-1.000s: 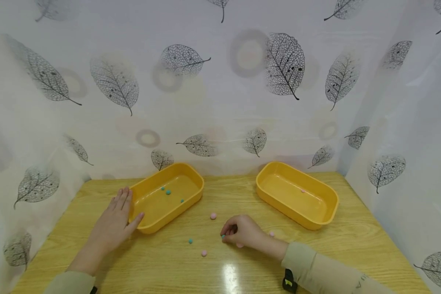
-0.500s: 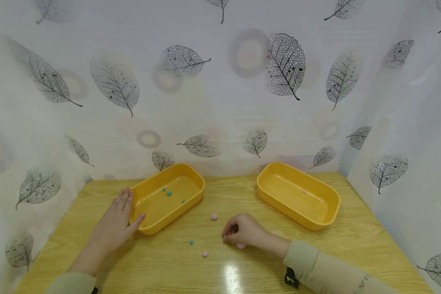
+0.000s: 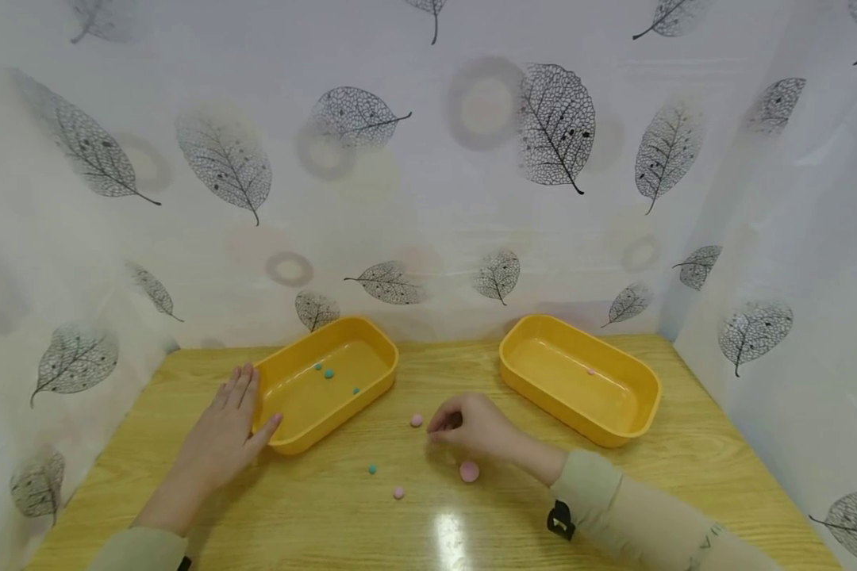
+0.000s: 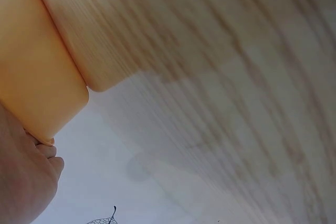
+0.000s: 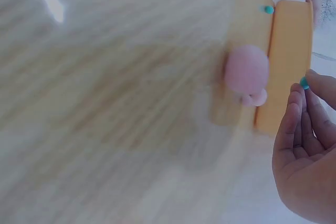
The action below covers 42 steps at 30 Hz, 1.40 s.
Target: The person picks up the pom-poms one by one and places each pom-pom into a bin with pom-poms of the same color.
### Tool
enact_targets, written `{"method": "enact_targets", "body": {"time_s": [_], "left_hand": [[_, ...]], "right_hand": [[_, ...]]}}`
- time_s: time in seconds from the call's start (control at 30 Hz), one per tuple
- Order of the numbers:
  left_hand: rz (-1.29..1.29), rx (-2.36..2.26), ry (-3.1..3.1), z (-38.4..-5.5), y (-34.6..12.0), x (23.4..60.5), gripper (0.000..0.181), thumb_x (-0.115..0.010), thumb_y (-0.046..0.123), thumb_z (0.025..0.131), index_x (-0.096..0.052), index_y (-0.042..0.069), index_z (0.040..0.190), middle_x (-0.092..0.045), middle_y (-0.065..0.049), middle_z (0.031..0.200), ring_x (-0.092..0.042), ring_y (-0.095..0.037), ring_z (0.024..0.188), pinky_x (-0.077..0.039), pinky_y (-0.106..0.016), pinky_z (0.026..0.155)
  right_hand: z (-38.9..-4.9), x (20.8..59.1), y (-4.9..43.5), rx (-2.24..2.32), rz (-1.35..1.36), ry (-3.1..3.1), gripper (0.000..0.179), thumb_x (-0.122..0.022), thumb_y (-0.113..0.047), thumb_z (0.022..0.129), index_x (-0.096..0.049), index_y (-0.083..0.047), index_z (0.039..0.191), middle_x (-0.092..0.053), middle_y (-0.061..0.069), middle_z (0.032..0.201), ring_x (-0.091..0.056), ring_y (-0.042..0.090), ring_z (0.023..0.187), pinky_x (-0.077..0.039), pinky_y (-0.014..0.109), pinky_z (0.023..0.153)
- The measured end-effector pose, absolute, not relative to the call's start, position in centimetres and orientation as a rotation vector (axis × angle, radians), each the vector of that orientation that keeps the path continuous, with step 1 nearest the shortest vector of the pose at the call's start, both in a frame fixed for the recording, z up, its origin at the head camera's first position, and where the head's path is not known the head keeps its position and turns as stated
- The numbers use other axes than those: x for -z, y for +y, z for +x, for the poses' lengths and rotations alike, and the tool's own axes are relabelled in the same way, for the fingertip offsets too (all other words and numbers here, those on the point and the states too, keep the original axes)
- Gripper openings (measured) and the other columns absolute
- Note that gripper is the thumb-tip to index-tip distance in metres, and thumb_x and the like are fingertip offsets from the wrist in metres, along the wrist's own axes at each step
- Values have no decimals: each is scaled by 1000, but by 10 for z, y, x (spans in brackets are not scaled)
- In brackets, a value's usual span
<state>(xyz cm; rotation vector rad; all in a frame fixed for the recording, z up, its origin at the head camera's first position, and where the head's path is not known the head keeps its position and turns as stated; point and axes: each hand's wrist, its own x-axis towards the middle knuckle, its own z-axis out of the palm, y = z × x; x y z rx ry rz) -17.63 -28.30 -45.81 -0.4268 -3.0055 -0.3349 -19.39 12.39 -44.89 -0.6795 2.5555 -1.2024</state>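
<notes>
My left hand lies along the outer left end of the left yellow tray, its fingers straight and thumb at the near rim. Several small teal balls are in that tray. Between thumb and fingertips, my right hand pinches a small teal ball, raised over the table in the right wrist view. Below this hand sits a larger pink ball. Nearby lie another pink ball, a smaller pink ball and a loose teal ball.
The right yellow tray stands angled at the back right and contains one small pink ball. Behind the wooden table hangs a white curtain printed with leaves; it also closes in both sides.
My right hand has lifted away from the tabletop with the teal ball, and the larger pink ball beneath it now shows fully. The left hand stays against the tray.
</notes>
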Motion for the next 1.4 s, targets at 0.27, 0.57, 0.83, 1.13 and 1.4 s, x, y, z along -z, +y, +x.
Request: {"method": "enact_targets", "body": {"time_s": [0.27,0.57,0.83,1.13,1.4], "left_hand": [[-419,353,-3008,-176,-283,458,88,-51,45,110,-16,-17,162,-9,-36,172,-14,-53,161,1,-49,137],[-423,348,-2995,-177,-284,459,88,-52,45,110,-18,-17,162,-11,-36,172,-16,-53,160,-7,-54,137],[-431,343,-2978,-178,-285,460,87,-53,45,110,-19,-17,161,-12,-36,172,-19,-54,159,-13,-59,135],[-435,351,-2981,-177,-284,457,87,-52,45,110,-19,-17,161,-12,-36,172,-17,-54,160,-15,-60,134],[-433,343,-2982,-178,-284,458,87,-52,45,110,-20,-17,161,-12,-36,172,-19,-54,160,-18,-62,133]], "right_hand": [[-206,440,115,1255,-704,2555,5,-82,-9,92,-82,-6,96,-81,4,92,-64,1,73,-56,17,67],[-222,432,101,1316,-689,2579,11,-81,-10,93,-82,-4,102,-82,11,98,-64,0,79,-56,16,73],[-240,425,84,1377,-667,2629,11,-81,-11,94,-83,-4,103,-82,12,96,-66,1,79,-57,16,73],[-258,416,66,1392,-577,2647,13,-79,-16,96,-83,-8,105,-82,10,100,-71,10,84,-58,21,76],[-275,407,50,1492,-535,2604,16,-79,-16,97,-82,-4,107,-82,12,103,-74,17,89,-57,21,75]]}}
